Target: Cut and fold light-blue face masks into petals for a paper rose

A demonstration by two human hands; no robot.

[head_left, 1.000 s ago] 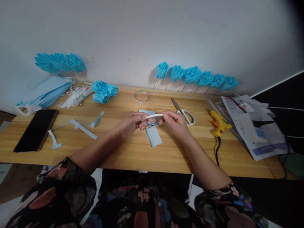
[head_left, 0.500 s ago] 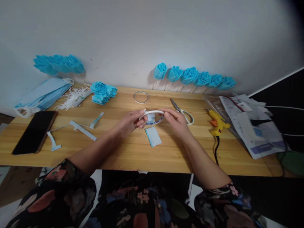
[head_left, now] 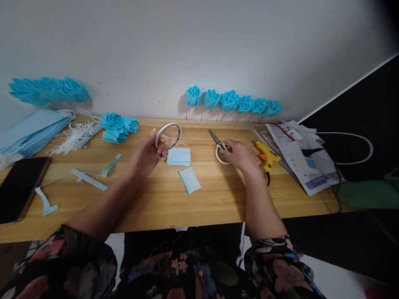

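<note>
My left hand (head_left: 149, 154) is closed around the side of a narrow, nearly used-up roll of tape (head_left: 158, 136), held upright above the table. Behind the roll, a thin metal ring (head_left: 170, 137) shows only in part. My right hand (head_left: 239, 154) has its fingers on the handles of the scissors (head_left: 219, 143), which lie with their grey blades pointing away to the left. Between my hands sit a small stack of pale blue cut pieces of cloth (head_left: 178, 157) and a separate tilted piece (head_left: 190, 180).
Blue fabric flowers on sticks (head_left: 230, 101) lean along the wall, with a bunch of blue flowers (head_left: 116, 126) to the left. Face masks (head_left: 34, 128), a phone (head_left: 21, 187) and cut strips (head_left: 89, 179) lie left. A yellow glue gun (head_left: 267, 157) and plastic packets (head_left: 299, 158) are right.
My right hand has let go of the tape roll and moved right onto the scissors' handles. My left hand keeps the roll, now more upright. The view has turned to the right.
</note>
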